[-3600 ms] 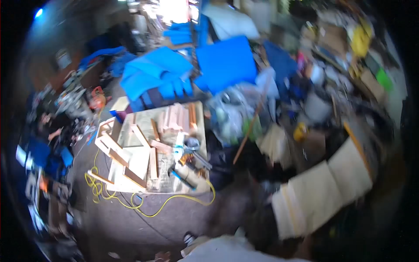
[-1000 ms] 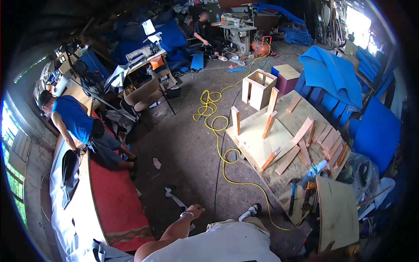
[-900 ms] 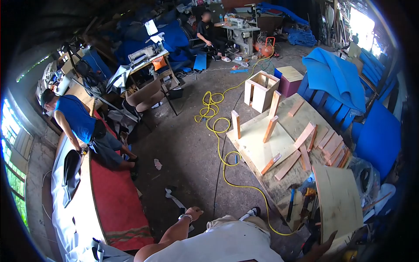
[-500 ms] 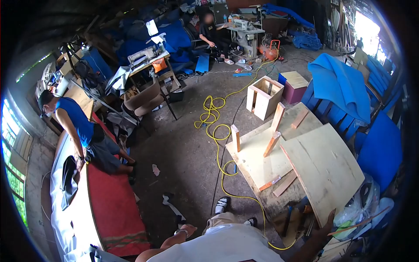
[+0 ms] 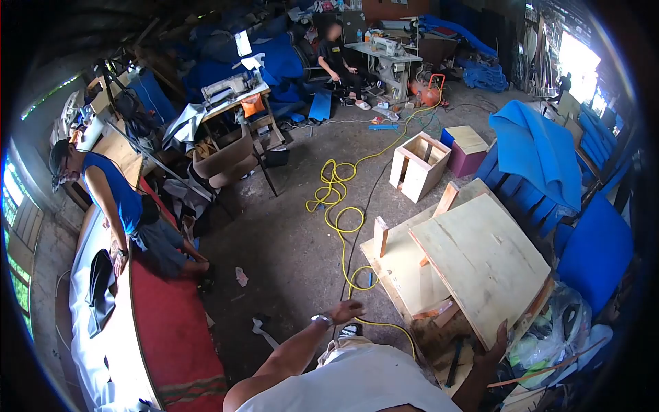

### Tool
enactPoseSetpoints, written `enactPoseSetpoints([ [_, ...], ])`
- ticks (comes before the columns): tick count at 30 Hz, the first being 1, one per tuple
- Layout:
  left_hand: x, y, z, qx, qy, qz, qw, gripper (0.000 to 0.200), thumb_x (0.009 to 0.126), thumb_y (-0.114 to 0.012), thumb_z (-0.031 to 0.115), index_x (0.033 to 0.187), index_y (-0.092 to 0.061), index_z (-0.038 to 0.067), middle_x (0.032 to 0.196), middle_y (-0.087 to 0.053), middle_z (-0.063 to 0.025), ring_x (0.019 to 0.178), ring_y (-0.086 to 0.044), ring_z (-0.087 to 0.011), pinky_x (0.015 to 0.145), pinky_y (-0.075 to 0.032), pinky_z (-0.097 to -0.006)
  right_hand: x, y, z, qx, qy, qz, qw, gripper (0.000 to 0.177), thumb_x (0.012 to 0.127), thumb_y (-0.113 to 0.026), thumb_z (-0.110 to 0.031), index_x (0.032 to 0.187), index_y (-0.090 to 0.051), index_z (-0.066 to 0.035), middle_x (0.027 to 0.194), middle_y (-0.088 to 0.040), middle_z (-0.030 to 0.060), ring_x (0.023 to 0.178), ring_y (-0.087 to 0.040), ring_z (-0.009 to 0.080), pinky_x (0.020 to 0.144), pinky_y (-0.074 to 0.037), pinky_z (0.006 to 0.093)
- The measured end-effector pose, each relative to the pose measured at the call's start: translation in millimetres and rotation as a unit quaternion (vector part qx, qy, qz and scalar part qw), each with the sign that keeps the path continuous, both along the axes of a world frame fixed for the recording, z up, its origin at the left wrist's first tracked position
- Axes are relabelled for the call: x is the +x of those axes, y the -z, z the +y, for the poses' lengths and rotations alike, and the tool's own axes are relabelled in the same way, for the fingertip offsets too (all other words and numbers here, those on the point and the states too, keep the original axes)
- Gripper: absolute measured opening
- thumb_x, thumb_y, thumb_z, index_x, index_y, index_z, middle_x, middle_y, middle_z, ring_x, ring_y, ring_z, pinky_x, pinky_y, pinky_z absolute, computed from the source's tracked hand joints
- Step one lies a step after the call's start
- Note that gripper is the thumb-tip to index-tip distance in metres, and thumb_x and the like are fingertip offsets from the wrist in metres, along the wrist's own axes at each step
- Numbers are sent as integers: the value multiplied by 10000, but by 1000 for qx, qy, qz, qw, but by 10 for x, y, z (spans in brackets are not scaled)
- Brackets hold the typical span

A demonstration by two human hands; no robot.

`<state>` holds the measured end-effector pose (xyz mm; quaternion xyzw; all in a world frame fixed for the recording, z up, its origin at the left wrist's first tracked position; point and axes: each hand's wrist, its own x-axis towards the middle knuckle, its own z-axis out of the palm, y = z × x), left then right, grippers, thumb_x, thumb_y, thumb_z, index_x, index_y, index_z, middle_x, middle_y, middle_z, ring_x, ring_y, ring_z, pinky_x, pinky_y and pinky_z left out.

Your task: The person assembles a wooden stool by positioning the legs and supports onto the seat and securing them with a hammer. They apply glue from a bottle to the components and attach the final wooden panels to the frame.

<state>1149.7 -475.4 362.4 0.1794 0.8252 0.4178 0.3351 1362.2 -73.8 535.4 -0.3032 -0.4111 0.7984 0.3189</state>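
Observation:
My right hand [image 5: 493,351] grips the lower edge of a plywood panel [image 5: 484,250], which sits tilted above another plywood board [image 5: 395,271]. Short wooden posts stand on that lower board, among them one wooden post [image 5: 381,237] at its left corner; the panel partly hides others. My left hand [image 5: 347,312] is held out in front of my body, fingers stretched toward the boards and touching nothing. A dark hammer-like tool [image 5: 454,360] lies by my right forearm.
A yellow hose [image 5: 342,226] winds over the floor. Beyond the boards stand a wooden box frame [image 5: 420,167] and blue foam sheets [image 5: 532,154]. A person in a blue top [image 5: 113,192] leans on the red-covered table [image 5: 171,329]. Another person sits by a sewing machine [image 5: 388,47].
The plywood panel has shifted left over the lower board and its posts, with my right hand on it. My left hand has risen and reached forward to the right.

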Motion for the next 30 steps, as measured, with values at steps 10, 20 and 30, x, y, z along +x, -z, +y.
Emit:
enactPoseSetpoints([
  [10,18,-1258,1955,552,-81,-407,723,636,941,-587,450,1391,-424,31,1398,-492,-130,1277,-489,-270,1053,-407,-473,-214,281,5,551,-67,-107,825,652,903,-624,-474,1279,-504,46,1186,-593,205,1012,-625,355,866,-527,437],
  [20,106,-1112,2074,507,-165,-415,737,383,934,-619,197,1228,-576,-44,1202,-630,-125,1094,-617,-236,971,-498,-396,62,565,33,475,-86,-112,869,535,971,-547,-385,1238,-544,79,1173,-586,175,1032,-594,246,876,-508,373],
  [30,198,-895,2013,494,-118,-422,751,352,903,-637,139,1229,-601,11,1196,-625,-95,1092,-594,-220,956,-476,-385,54,253,-132,12,-156,4,988,635,1004,-411,-511,1422,-378,-34,1345,-489,134,1194,-516,270,995,-440,401],
])
